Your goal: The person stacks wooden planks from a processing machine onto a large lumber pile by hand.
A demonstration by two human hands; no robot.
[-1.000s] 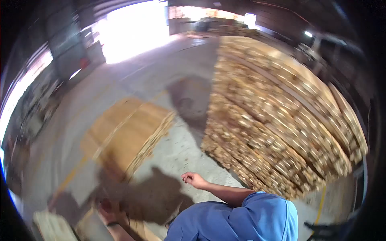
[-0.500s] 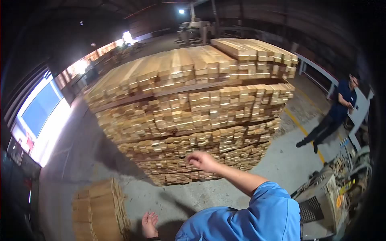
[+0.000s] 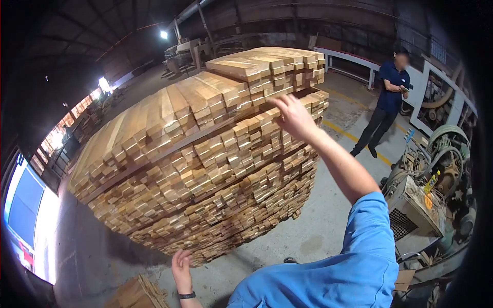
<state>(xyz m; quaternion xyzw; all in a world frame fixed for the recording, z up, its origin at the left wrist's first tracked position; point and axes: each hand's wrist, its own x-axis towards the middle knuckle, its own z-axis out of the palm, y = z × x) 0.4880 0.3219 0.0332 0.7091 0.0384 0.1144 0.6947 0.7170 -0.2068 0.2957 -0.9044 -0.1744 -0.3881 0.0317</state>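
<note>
A tall stack of sawn wooden boards stands before me, their cut ends facing my side. My right hand is raised in front of the upper layers, with its fingers slightly bent and apart and nothing in them. In the view it overlaps the board ends just below the top section. Lower down, my left hand hangs by the stack's bottom edge, fingers loosely spread and holding nothing. Thin dark wooden strips run between layers of the boards.
Beyond the stack at right, a person stands holding a small object. Machinery with hoses and a grille-fronted metal box fill the right side. A pile of flat brown pieces lies at the lower left. A bright doorway is at far left.
My right hand has risen from the lower layers to the upper part of the stack, and my left hand has come up slightly. The view has turned right.
</note>
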